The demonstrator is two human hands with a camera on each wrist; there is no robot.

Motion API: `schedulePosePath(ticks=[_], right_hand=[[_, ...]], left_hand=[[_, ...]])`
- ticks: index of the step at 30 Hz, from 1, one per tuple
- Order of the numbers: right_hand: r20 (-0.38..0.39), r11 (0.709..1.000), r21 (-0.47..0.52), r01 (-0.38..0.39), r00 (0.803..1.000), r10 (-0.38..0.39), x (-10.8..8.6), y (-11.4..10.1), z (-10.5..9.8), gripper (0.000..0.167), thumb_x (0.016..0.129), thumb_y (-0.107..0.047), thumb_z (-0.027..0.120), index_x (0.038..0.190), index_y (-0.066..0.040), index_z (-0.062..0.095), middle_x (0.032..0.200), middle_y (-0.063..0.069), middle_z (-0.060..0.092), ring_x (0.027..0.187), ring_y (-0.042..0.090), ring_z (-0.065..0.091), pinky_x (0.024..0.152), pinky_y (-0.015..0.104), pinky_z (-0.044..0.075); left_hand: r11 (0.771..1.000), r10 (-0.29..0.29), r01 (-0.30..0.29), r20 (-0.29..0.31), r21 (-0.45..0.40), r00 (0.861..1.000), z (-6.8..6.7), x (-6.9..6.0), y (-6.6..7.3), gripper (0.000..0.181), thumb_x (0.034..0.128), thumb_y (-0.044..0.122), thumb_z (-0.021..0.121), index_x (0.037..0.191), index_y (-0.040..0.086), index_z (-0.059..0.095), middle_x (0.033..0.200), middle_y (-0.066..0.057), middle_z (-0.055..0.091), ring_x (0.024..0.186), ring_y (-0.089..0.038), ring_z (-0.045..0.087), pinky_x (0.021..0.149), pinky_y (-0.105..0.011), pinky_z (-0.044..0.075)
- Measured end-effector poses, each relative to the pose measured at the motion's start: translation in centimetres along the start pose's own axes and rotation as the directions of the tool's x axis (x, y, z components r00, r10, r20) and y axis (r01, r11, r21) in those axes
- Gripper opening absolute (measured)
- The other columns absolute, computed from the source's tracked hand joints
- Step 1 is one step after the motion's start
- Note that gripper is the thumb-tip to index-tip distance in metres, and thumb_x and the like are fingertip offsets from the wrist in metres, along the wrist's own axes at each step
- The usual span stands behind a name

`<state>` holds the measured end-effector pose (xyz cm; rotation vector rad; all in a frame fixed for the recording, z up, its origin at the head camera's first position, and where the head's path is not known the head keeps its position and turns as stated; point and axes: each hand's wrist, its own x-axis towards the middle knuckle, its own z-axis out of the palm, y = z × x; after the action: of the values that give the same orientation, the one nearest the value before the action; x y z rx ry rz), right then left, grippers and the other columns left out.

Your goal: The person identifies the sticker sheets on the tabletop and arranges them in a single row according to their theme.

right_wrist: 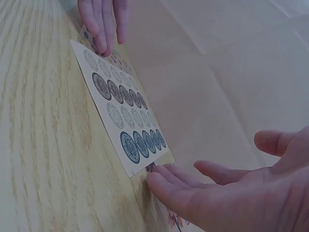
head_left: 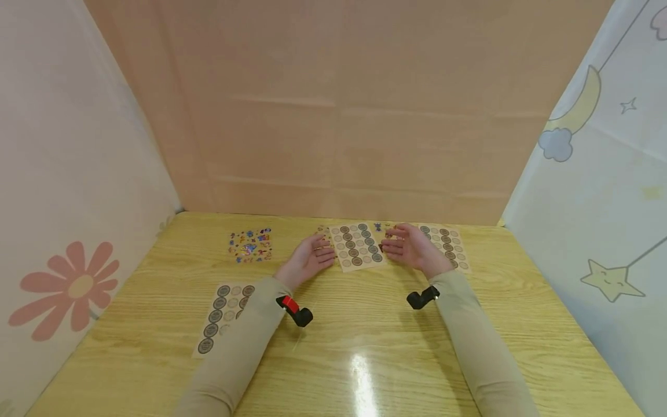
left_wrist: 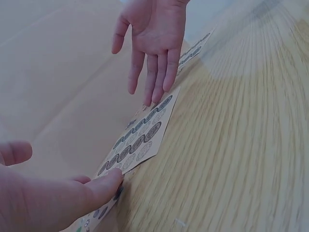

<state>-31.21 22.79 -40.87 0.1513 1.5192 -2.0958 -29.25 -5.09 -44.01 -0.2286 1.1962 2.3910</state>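
A sheet of round seal stickers point(head_left: 358, 247) lies slightly turned near the back of the table, between my two hands. My left hand point(head_left: 311, 259) is at its left edge with straight, relaxed fingers; in the left wrist view the fingertips point(left_wrist: 112, 183) are close to the sheet's near corner, and contact is hard to tell. On the other side my right hand point(head_left: 411, 248) is held palm inward, fingers extended by the sheet's right edge. Small colourful stickers point(head_left: 378, 227) show beside the sheet, partly covered by it and by my hands. Neither hand grips anything.
Another round-seal sheet point(head_left: 458, 246) lies behind my right wrist. A colourful sticker sheet point(head_left: 250, 246) is at the back left. Under my left forearm, a third seal sheet point(head_left: 216, 315) is partly hidden. A plain backdrop point(head_left: 339, 145) rises behind the wooden table point(head_left: 375, 330), with patterned side panels.
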Motion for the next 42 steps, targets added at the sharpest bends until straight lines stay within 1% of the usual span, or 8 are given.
schedulePosePath(ticks=[5,10,15,24,31,36,39,42], right_hand=[[0.018,0.999,-0.036,-0.013,1.0,0.014,0.3,0.0,0.0,0.063,0.104,-0.033,0.028,0.152,-0.001,0.004,0.154,0.027,0.01,0.141,0.037,0.015,0.115,0.046,0.015],[0.029,0.998,-0.054,-0.038,0.999,0.04,0.5,-0.2,0.0,0.063,0.104,-0.034,0.027,0.153,-0.002,0.003,0.155,0.026,0.01,0.141,0.037,0.015,0.115,0.047,0.017],[0.014,0.997,-0.036,-0.064,0.998,0.065,0.7,-0.2,0.0,0.063,0.103,-0.036,0.028,0.153,-0.003,0.006,0.155,0.025,0.011,0.141,0.036,0.016,0.115,0.047,0.018],[-0.023,0.997,-0.009,-0.08,0.997,0.08,0.9,-0.2,-0.5,0.063,0.102,-0.035,0.03,0.153,-0.003,0.01,0.154,0.025,0.013,0.139,0.036,0.019,0.113,0.047,0.022],[-0.039,0.991,-0.105,-0.078,0.997,0.074,1.0,0.2,-0.6,0.061,0.104,-0.033,0.03,0.151,0.003,0.013,0.151,0.026,0.022,0.136,0.036,0.026,0.111,0.044,0.028],[-0.056,0.973,-0.221,-0.059,0.997,0.048,1.0,0.8,-0.5,0.054,0.104,-0.022,0.033,0.148,0.007,0.02,0.147,0.025,0.03,0.129,0.033,0.037,0.106,0.04,0.036],[-0.084,0.959,-0.279,-0.044,0.996,0.022,0.9,1.2,-0.4,0.049,0.103,-0.014,0.039,0.145,0.007,0.026,0.131,0.018,0.049,0.113,0.024,0.051,0.097,0.036,0.042],[-0.1,0.955,-0.294,-0.028,0.995,-0.002,0.8,1.4,-0.4,0.048,0.101,-0.008,0.046,0.144,0.007,0.032,0.108,0.004,0.06,0.092,0.014,0.057,0.085,0.03,0.047]], left_hand=[[1.0,-0.008,0.008,-0.014,0.001,1.0,0.3,0.2,0.0,0.061,0.1023,0.026,0.039,0.147,-0.009,0.018,0.148,-0.033,0.021,0.137,-0.042,0.024,0.112,-0.047,0.026],[0.999,-0.022,0.022,0.005,0.032,1.0,0.6,0.1,0.0,0.063,0.1019,0.027,0.039,0.148,-0.008,0.014,0.149,-0.033,0.02,0.138,-0.042,0.023,0.113,-0.046,0.024],[0.999,-0.025,0.025,0.001,0.031,1.0,0.6,0.2,0.0,0.063,0.1019,0.027,0.039,0.148,-0.009,0.016,0.148,-0.033,0.02,0.137,-0.042,0.024,0.113,-0.047,0.023],[1.0,-0.02,0.02,-0.032,-0.005,0.999,0.5,0.3,-0.1,0.064,0.0989,0.025,0.047,0.146,-0.009,0.021,0.146,-0.032,0.026,0.136,-0.041,0.028,0.112,-0.045,0.026],[1.0,-0.005,0.005,-0.034,-0.012,0.999,0.2,0.4,0.2,0.057,0.1008,0.02,0.044,0.145,-0.01,0.022,0.141,-0.034,0.03,0.132,-0.043,0.033,0.11,-0.045,0.031],[0.999,-0.005,0.006,-0.033,0.038,0.999,-0.1,0.4,0.1,0.05,0.1022,0.012,0.04,0.145,-0.009,0.025,0.139,-0.035,0.036,0.129,-0.042,0.038,0.107,-0.044,0.035],[0.993,0.005,0.0,-0.039,0.121,0.999,-0.3,0.4,-0.1,0.045,0.1011,0.006,0.042,0.142,-0.01,0.032,0.135,-0.033,0.043,0.123,-0.039,0.047,0.104,-0.042,0.04],[0.974,0.021,-0.009,-0.051,0.228,0.998,-0.3,0.3,-0.2,0.039,0.0981,0.002,0.049,0.134,-0.012,0.044,0.121,-0.027,0.056,0.107,-0.03,0.058,0.098,-0.038,0.046]])
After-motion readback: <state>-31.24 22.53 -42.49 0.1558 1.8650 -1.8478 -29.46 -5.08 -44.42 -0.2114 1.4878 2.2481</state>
